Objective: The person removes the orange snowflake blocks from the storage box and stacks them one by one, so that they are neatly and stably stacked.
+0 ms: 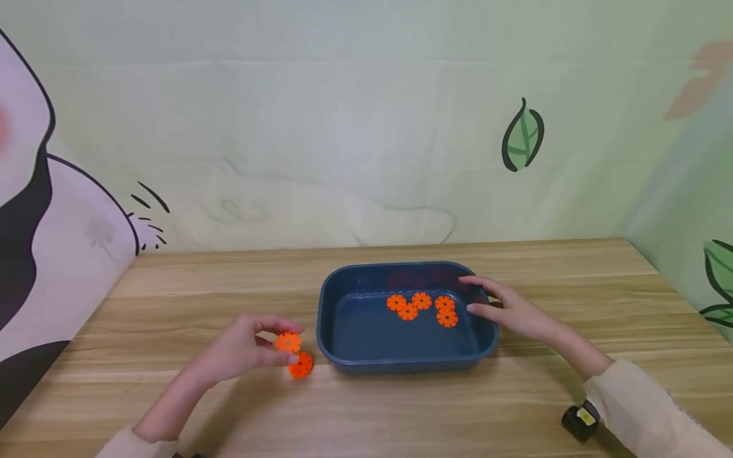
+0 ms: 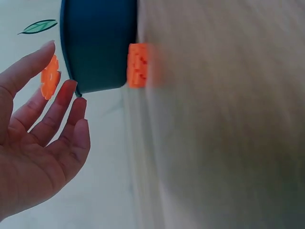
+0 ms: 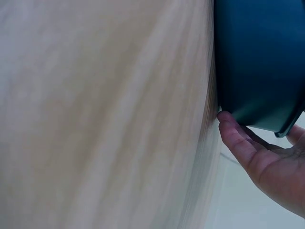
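My left hand (image 1: 246, 346) pinches an orange notched disc (image 1: 288, 342) between thumb and forefinger, left of a dark blue basin (image 1: 383, 367). Below that hand a short stack of orange discs (image 2: 137, 66) stands on the table, close to the basin's left side. In the left wrist view the held disc (image 2: 49, 77) is seen nearly edge-on. My right hand (image 1: 509, 308) holds the basin's right wall, with fingertips over the rim and other fingers against the outer side (image 3: 259, 71). Several orange discs (image 1: 420, 301) lie flat on the basin floor, toward its right half.
The basin sits on a wood-grain table (image 1: 401, 413). A pale printed wall cloth (image 1: 343, 146) rises behind the table's back edge. A black wrist device (image 1: 580, 423) is strapped at the right sleeve (image 1: 647, 407).
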Action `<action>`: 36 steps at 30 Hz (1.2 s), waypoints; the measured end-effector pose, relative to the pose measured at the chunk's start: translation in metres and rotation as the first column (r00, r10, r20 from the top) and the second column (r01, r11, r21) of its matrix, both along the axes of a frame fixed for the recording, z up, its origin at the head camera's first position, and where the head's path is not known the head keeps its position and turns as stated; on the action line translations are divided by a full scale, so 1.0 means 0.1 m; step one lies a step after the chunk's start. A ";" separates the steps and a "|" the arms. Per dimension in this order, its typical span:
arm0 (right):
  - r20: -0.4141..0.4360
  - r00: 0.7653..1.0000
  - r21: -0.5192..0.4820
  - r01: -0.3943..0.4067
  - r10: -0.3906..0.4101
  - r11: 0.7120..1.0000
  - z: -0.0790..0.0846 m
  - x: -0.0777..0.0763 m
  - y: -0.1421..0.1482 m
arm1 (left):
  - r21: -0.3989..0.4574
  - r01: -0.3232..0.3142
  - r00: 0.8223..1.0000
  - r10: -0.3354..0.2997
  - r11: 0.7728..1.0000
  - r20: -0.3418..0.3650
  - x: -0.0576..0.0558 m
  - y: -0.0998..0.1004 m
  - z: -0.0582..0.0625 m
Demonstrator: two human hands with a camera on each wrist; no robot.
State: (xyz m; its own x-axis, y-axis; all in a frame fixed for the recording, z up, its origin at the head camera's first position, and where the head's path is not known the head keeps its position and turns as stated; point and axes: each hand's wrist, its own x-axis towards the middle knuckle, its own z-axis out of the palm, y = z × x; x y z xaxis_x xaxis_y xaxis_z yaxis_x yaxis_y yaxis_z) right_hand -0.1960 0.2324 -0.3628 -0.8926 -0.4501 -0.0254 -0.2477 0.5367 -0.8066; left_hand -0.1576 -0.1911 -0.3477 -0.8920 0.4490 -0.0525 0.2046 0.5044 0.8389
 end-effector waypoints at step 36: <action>0.017 1.000 -0.002 0.007 -0.007 1.000 -0.01 0.00 0.00 | -0.112 0.186 0.982 -0.189 0.976 -0.018 -0.13 0.07 -0.28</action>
State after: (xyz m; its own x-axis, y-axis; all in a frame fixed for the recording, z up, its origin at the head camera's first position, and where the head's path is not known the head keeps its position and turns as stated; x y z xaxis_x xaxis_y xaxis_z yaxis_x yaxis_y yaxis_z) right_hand -0.1959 0.2324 -0.3633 -0.8954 -0.4435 -0.0400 -0.2298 0.5372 -0.8115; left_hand -0.1711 -0.1843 -0.3757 -0.7945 0.6011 -0.0866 0.3269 0.5435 0.7732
